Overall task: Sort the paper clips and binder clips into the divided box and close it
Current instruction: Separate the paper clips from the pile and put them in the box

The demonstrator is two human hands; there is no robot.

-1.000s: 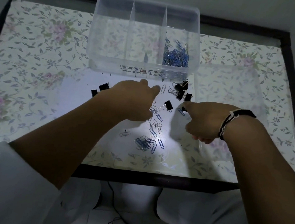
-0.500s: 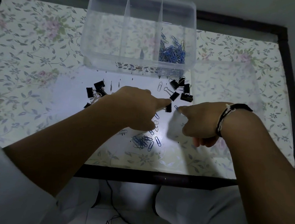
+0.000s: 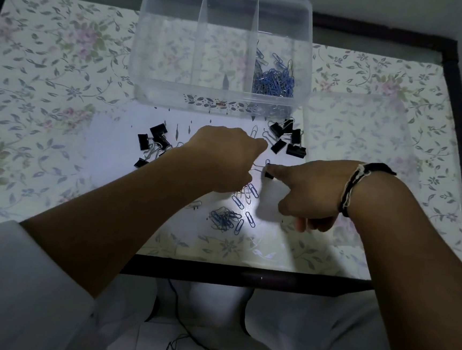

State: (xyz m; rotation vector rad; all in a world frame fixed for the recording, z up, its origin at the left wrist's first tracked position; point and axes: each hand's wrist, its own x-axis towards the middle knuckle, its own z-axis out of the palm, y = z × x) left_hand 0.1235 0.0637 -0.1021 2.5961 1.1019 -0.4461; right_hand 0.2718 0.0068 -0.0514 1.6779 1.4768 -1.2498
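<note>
A clear divided box [image 3: 217, 95] stands at the table's back centre, with blue paper clips [image 3: 274, 81] in its right compartment. Loose paper clips [image 3: 224, 217] lie in front of me, and black binder clips lie in a left group [image 3: 153, 141] and a right group [image 3: 287, 139]. My left hand [image 3: 225, 160] hovers over the clips with its fingers curled; what it holds is hidden. My right hand [image 3: 309, 193] stretches its index finger onto a single binder clip [image 3: 268, 174], with its other fingers curled under.
The box's clear lid [image 3: 353, 135] lies flat on the floral tablecloth to the right of the box. The table's dark front edge [image 3: 243, 276] runs just above my lap.
My right index finger slid left onto the single binder clip. My left fingertip, which touched that clip half a second ago, has pulled back a little.
</note>
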